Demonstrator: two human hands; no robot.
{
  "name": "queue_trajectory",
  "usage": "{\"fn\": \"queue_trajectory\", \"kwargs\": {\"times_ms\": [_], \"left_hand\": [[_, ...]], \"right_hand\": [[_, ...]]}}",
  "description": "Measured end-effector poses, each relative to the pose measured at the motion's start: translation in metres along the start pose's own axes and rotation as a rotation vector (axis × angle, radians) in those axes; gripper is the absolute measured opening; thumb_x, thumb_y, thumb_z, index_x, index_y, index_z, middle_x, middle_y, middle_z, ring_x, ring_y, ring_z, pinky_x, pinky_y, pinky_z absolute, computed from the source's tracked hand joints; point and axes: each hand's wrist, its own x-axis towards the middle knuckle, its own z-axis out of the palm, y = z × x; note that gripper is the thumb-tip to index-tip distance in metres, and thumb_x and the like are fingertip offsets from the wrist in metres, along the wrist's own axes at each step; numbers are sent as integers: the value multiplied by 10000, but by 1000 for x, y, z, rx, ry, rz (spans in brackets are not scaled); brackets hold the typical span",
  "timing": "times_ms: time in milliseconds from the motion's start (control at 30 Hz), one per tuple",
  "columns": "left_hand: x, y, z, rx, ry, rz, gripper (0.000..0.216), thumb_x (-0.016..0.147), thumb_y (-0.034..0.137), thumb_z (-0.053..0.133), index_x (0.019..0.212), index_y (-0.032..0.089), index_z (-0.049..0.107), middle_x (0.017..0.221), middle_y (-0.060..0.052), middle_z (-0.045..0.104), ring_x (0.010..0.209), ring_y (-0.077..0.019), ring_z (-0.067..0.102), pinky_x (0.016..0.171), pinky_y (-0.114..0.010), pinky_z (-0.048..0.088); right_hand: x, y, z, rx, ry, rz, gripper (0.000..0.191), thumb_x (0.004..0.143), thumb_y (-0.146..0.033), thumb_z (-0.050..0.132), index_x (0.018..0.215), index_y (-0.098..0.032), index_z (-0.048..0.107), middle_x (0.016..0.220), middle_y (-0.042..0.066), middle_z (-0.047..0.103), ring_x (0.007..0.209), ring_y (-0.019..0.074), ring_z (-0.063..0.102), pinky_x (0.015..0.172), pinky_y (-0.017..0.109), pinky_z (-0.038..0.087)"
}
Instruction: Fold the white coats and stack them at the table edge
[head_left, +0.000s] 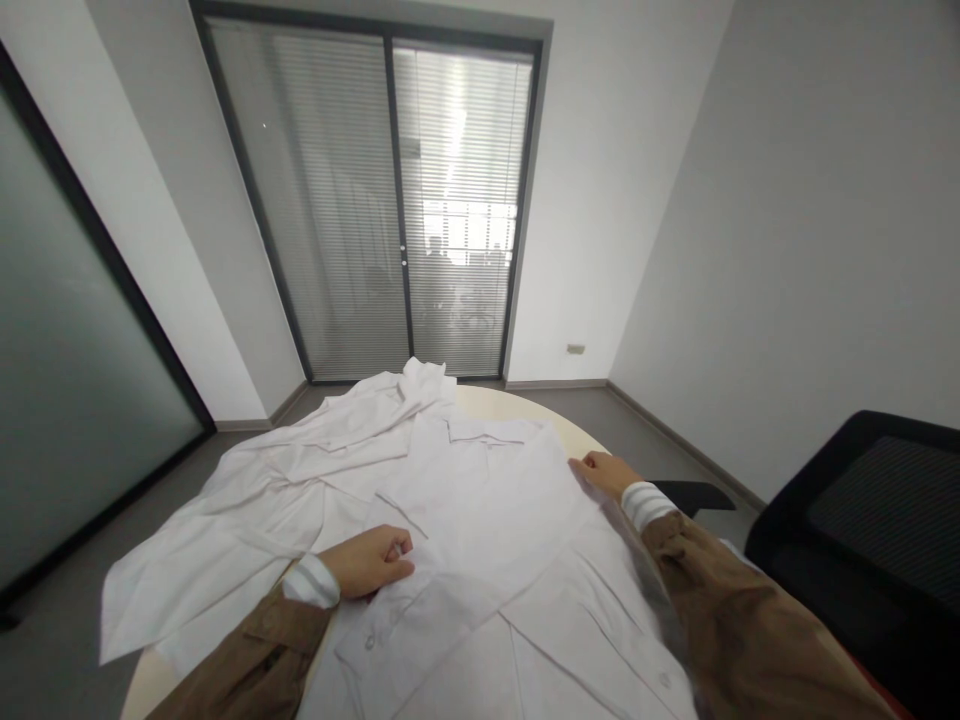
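Observation:
A white coat (487, 530) lies spread on the table in front of me, with creases, buttons and a pocket seam showing. My left hand (375, 562) is over its left side, palm down, fingers curled in. Whether cloth is pinched under those fingers is hidden. At the coat's upper right edge my right hand (606, 472) has its thumb and fingers pressed together on the fabric. Both wrists show striped cuffs under brown sleeves. More rumpled white cloth (300, 480) stretches away to the left and hangs past the table's side.
The round pale table (517, 403) shows its rim at the far side. A black mesh chair (862, 520) stands close on the right, its armrest near my right forearm. Beyond the table are glass panels with blinds (457, 220) and white walls.

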Motion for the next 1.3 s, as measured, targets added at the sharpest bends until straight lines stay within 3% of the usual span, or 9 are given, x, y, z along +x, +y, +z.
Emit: {"fn": "queue_trajectory", "kwargs": {"times_ms": [200,300,433,567,733,933,1133,1233,1300], "left_hand": [[-4,0,-2,-113,-39,-33,347,728,457,562,943,200,470,654,49,519,468,-113,422,436,-240,333],[-11,-1,-5,-177,-109,-29,453,660,357,597,1063,205,456,880,4,602,522,-106,480,444,-231,383],[-18,-1,-10,-119,-149,-26,733,571,223,593,1275,224,393,1175,-58,547,579,-99,533,451,-222,393],[-18,2,-9,-81,-79,92,728,654,182,531,1360,215,354,991,-7,581,609,-107,494,519,-221,362],[-20,4,-8,-39,-34,14,849,702,332,679,1450,204,300,911,24,530,640,-118,498,581,-238,393],[-22,-5,-10,-104,-119,-95,887,530,319,812,1328,204,440,832,31,593,626,-160,582,516,-248,428],[-22,-15,-12,-124,-109,-189,619,506,375,810,999,206,476,657,68,579,454,-129,522,435,-254,436],[-22,-14,-12,-112,-104,-146,484,621,493,741,907,211,471,584,56,584,446,-142,527,430,-246,404],[-18,-11,-12,-90,2,-83,426,719,576,639,866,210,476,604,37,601,439,-134,508,424,-241,362]], "right_hand": [[6,-20,3,-90,-11,4,353,966,-389,435,935,-157,700,1001,152,729,925,236,669,776,307,430],[3,-28,6,-153,12,43,359,969,-369,419,1020,-132,684,1027,197,708,966,276,665,822,361,444],[-5,-48,11,-218,78,71,361,956,-290,425,1225,-108,581,1186,233,631,1101,332,606,892,439,443],[-18,-70,22,-231,152,-127,498,976,-320,400,1445,-152,403,1459,215,447,1322,330,433,1031,460,379],[-27,-81,44,-165,-54,-99,670,994,-583,220,1569,-241,224,1646,100,167,1489,366,149,1142,629,166],[-16,-81,46,-167,-132,-40,779,921,-739,208,1575,-315,205,1659,57,116,1485,451,49,1133,678,-12],[-12,-84,49,-149,-72,-56,814,907,-763,229,1571,-293,222,1657,98,114,1508,366,55,1169,588,30],[-10,-81,48,-118,-16,-60,722,934,-711,259,1540,-320,300,1642,74,192,1496,351,139,1161,565,127],[-6,-77,45,-95,64,-8,624,974,-605,290,1512,-296,355,1617,95,255,1455,330,262,1134,521,227]]}}
